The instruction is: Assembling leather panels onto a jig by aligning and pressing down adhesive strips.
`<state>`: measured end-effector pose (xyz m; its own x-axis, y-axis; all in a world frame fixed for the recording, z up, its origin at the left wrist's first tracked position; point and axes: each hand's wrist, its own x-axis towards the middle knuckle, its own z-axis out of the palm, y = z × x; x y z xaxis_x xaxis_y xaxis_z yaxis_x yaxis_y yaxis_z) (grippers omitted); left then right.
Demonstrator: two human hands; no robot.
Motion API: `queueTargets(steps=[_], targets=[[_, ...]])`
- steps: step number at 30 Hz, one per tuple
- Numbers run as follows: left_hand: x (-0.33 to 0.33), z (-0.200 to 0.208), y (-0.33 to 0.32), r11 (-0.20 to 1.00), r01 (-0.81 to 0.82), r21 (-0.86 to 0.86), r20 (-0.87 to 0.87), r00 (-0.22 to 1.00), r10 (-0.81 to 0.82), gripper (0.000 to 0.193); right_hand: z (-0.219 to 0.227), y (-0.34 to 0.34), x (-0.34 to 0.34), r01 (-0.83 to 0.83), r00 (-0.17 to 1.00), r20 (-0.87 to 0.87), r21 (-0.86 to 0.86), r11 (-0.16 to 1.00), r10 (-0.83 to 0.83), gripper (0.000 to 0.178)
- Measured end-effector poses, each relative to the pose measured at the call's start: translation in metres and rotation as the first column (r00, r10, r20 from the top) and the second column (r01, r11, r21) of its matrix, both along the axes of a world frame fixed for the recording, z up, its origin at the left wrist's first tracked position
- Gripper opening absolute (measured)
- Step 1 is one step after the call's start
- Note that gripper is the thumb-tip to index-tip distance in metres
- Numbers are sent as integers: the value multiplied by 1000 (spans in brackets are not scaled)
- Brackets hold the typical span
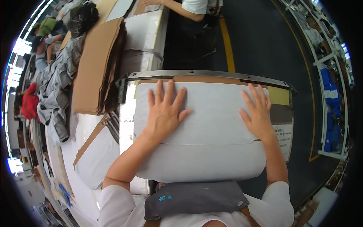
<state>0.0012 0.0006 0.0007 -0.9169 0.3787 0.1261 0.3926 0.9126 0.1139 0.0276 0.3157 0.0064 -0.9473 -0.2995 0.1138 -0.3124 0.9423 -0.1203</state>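
A long white work table runs up the left, carrying a stack of flattened brown cardboard sheets and a heap of grey garments. At the table's far end, another person's arm rests on it. Nearer, a big white padded bag lies across a metal-edged stand, its lower edge against the person's grey apron. The left hand lies flat on the bag's upper left, fingers spread, gripping nothing. The right hand presses flat on its upper right edge, open too.
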Motion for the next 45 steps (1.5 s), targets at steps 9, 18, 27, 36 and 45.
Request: queueTargets(steps=[9, 18, 27, 36, 45], targets=[[-1, 0, -7, 997, 59, 56, -21, 998, -58, 61, -2, -3, -1, -6, 1000, 11, 11, 1000, 6, 56], [-2, -3, -6, 998, 44, 47, -15, 999, -44, 61, -1, -3, -1, -10, 1000, 1, -5, 1000, 10, 55], [-3, -3, -10, 997, 48, 53, -7, 999, -47, 66, -5, -4, -2, -18, 999, -45, -15, 1000, 17, 55], [-5, 0, -11, 998, 61, 31, -77, 995, -59, 64, -3, -6, -2, -14, 999, -52, -43, 999, 12, 55], [-4, 0, -10, 992, 89, 84, -100, 992, -80, 63, -3, -7, 0, -17, 997, -75, -70, 997, 12, 54]])
